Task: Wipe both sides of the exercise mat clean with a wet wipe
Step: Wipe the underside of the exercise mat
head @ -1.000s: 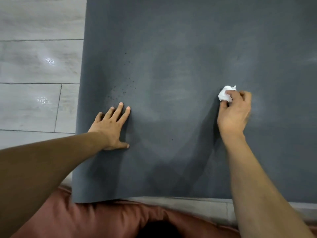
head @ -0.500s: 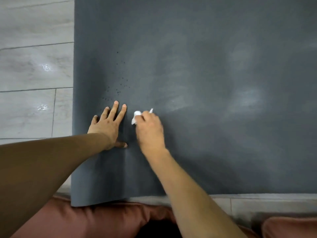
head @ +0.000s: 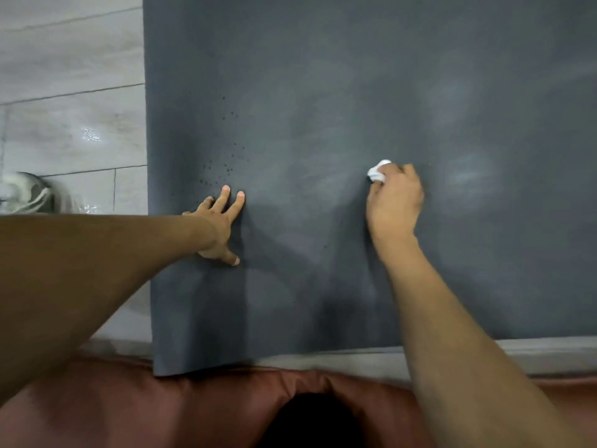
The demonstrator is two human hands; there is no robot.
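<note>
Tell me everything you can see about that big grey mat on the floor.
The exercise mat is dark grey, matte and looks like thin foam, lying flat on pale floor tiles. Small dark specks dot it near its left edge; paler smears mark its middle. The left hand presses flat on it, and the right hand pushes a crumpled white wet wipe against it.

Left hand [head: 219, 231] on mat [head: 323, 92], right hand [head: 395, 202] with wipe [head: 377, 171] to its right
</note>
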